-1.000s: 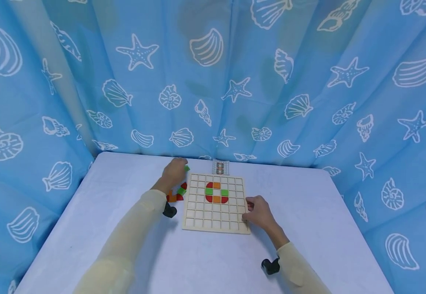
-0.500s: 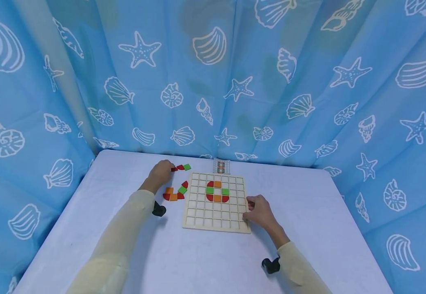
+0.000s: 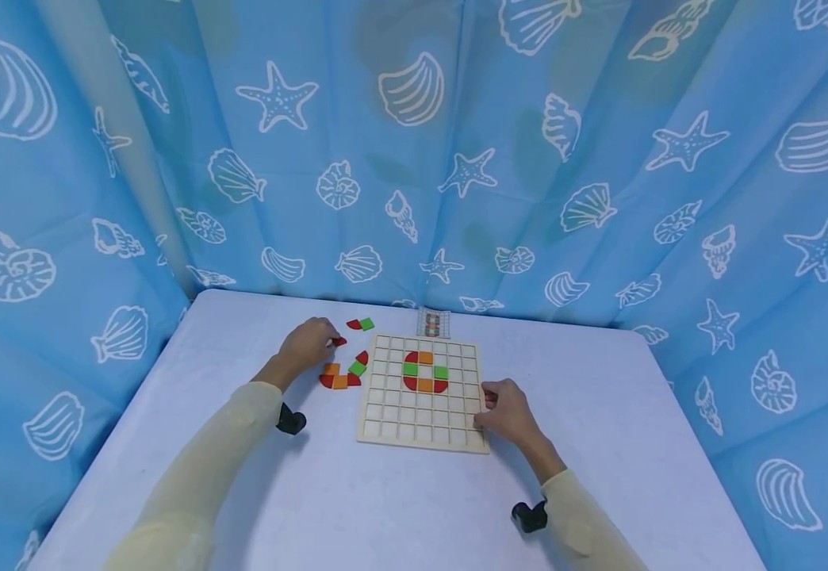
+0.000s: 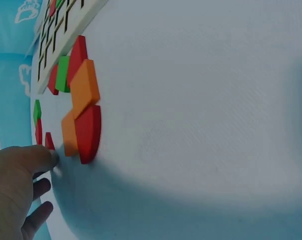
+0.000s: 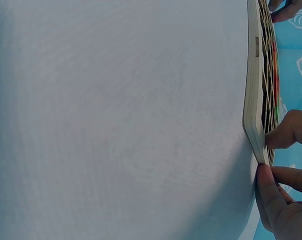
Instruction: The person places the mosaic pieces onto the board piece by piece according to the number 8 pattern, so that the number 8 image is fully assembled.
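Note:
My left hand [image 3: 305, 346] pinches a small red quarter-round tile [image 3: 340, 341] at the far left of the board; in the left wrist view the thumb lies over part of that red tile [image 4: 49, 141]. The square wooden grid board [image 3: 392, 419] lies mid-table, with several red, orange and green tiles forming a ring in its upper cells. My right hand [image 3: 507, 412] holds the board's right edge. Seen from the right wrist, its thumb is on top and the fingers are at the side and below the board [image 5: 253, 100].
Left of the board lie loose tiles: a cluster with an orange square [image 3: 339, 381] and a green square [image 3: 357, 368], and farther back a red tile [image 3: 354, 324] beside a green one [image 3: 367, 323]. Behind the board, a pattern card [image 3: 433, 323] rests near the blue curtain [image 3: 400, 262].
My left hand has moved left from the far green tile, then drawn a red tile toward me, away from the back row. My right hand stays at the board's edge.

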Tool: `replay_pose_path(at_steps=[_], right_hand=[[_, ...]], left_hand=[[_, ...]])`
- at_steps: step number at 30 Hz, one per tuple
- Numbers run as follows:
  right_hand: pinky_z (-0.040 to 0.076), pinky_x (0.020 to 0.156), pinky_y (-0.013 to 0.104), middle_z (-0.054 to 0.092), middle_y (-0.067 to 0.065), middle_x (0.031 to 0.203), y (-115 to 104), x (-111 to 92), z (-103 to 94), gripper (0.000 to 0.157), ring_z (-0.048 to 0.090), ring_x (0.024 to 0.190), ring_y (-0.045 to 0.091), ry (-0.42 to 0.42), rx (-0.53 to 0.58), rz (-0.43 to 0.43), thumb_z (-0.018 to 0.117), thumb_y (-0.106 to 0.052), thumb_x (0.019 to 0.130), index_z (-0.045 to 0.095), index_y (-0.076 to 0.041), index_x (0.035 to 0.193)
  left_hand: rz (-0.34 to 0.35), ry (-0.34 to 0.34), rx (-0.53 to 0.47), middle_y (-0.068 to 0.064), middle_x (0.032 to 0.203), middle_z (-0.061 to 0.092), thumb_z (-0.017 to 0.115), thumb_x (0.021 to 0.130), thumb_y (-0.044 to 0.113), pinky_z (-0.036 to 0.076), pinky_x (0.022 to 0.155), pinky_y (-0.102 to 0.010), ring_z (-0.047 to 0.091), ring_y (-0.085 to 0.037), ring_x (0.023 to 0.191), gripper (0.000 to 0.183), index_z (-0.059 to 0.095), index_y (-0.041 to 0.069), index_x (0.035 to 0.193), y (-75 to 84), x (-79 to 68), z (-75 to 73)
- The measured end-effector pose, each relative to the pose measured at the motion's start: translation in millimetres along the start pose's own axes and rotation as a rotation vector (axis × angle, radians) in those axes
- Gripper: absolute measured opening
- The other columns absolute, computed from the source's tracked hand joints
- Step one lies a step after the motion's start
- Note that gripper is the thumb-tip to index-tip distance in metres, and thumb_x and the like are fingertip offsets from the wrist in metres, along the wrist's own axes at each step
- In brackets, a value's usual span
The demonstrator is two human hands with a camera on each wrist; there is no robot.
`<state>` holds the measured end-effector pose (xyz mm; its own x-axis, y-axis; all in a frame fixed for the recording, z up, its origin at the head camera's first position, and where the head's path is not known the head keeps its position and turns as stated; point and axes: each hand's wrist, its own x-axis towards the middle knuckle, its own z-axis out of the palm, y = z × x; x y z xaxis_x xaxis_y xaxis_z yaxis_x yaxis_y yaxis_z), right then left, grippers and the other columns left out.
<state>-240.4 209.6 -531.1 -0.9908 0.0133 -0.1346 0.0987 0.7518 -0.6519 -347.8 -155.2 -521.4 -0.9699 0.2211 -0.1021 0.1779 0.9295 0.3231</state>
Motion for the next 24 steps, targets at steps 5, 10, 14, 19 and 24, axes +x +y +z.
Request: replay_pose_path(at_steps=[5, 10, 14, 19, 24], right_hand=[[0.05, 0.078, 0.032, 0.053, 0.012, 0.107, 2, 0, -1.1, 0.068, 0.052, 0.093, 0.022, 0.003, 0.006, -0.014, 0.081, -0.004, 0.069, 0.055, 0.008, 0.131], [0.05, 0.079, 0.031, 0.053, 0.011, 0.107, 4, 1, 1.7, 0.069, 0.052, 0.093, 0.021, 0.006, -0.003, -0.007, 0.081, -0.005, 0.07, 0.054, 0.007, 0.132], [0.05, 0.08, 0.032, 0.053, 0.012, 0.107, 2, 0, 2.1, 0.07, 0.053, 0.093, 0.022, 0.01, -0.003, 0.001, 0.081, -0.004, 0.069, 0.054, 0.007, 0.132], [0.05, 0.08, 0.031, 0.053, 0.011, 0.107, 3, 1, 1.9, 0.069, 0.052, 0.093, 0.021, 0.016, -0.022, 0.002, 0.081, -0.005, 0.07, 0.054, 0.007, 0.132], [0.05, 0.079, 0.031, 0.054, 0.011, 0.107, 4, 1, 2.4, 0.069, 0.052, 0.093, 0.021, 0.016, -0.018, 0.01, 0.082, -0.005, 0.07, 0.054, 0.006, 0.132]], left_hand=[[-0.002, -0.025, -0.09, -0.01, 0.117, 0.062, 0.077, 0.084, 0.011, 0.049, 0.095, -0.041, 0.053, -0.028, 0.109, 0.037, 0.069, 0.009, 0.12, 6.9, 4.0, -0.1], [-0.037, -0.034, -0.175, -0.011, 0.115, 0.061, 0.074, 0.085, 0.004, 0.049, 0.095, -0.041, 0.052, -0.028, 0.106, 0.033, 0.068, 0.006, 0.118, 12.7, 6.1, -0.6], [-0.035, -0.026, -0.189, -0.011, 0.111, 0.06, 0.073, 0.086, 0.004, 0.05, 0.094, -0.04, 0.053, -0.028, 0.103, 0.03, 0.068, 0.005, 0.115, 11.3, 6.1, -0.4], [-0.008, -0.045, -0.201, -0.01, 0.11, 0.061, 0.075, 0.084, 0.005, 0.05, 0.093, -0.039, 0.053, -0.027, 0.101, 0.034, 0.066, 0.005, 0.116, 5.7, 7.6, -1.0], [0.005, -0.068, -0.202, -0.01, 0.109, 0.061, 0.074, 0.085, 0.006, 0.05, 0.093, -0.04, 0.053, -0.027, 0.101, 0.032, 0.067, 0.005, 0.115, 1.3, 9.7, -0.8]])
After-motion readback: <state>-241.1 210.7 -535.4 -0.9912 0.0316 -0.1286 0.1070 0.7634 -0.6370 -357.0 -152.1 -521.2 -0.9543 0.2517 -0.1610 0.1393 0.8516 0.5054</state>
